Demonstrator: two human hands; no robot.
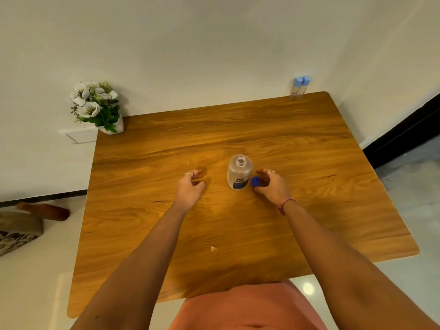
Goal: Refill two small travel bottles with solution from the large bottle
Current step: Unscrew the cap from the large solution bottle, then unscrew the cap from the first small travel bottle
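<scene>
Hands work at the middle of the wooden table (309, 163): the right hand (271, 185) pinches a blue cap (255, 181) beside the uncapped large bottle (239, 172), which stands upright. Left hand (191, 186) hovers loosely curled, holding nothing. Two small bottles (300, 86) stand together at the far right corner.

Both forearms are bare. The left hand (190, 189) wears a thin ring on one finger, as does the right hand (271, 184). A pink-red thread bracelet (284, 205) circles the right wrist. A salmon-pink garment (247, 308) covers the torso.
</scene>
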